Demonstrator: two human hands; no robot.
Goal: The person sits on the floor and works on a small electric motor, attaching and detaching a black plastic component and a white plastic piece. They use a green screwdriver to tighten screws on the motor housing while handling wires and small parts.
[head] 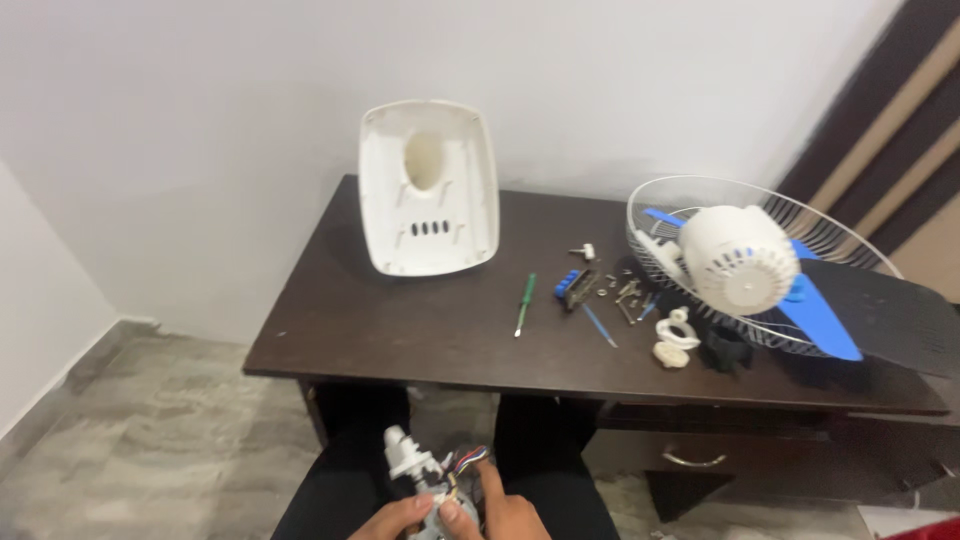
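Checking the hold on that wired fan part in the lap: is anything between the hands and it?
Nothing visible. The left hand and right hand both touch the white fan motor assembly directly, the right forefinger by its coloured wires.

we count two hands (400, 518) (508, 512), one white motor assembly (415, 465), one dark table (400, 320), one white base shell (430, 190), one green screwdriver (524, 303), one wire guard (700, 205), one white motor cover (740, 258), one blue fan blade (820, 318), and perhaps a dozen loose screws (625, 292), too small to tally.
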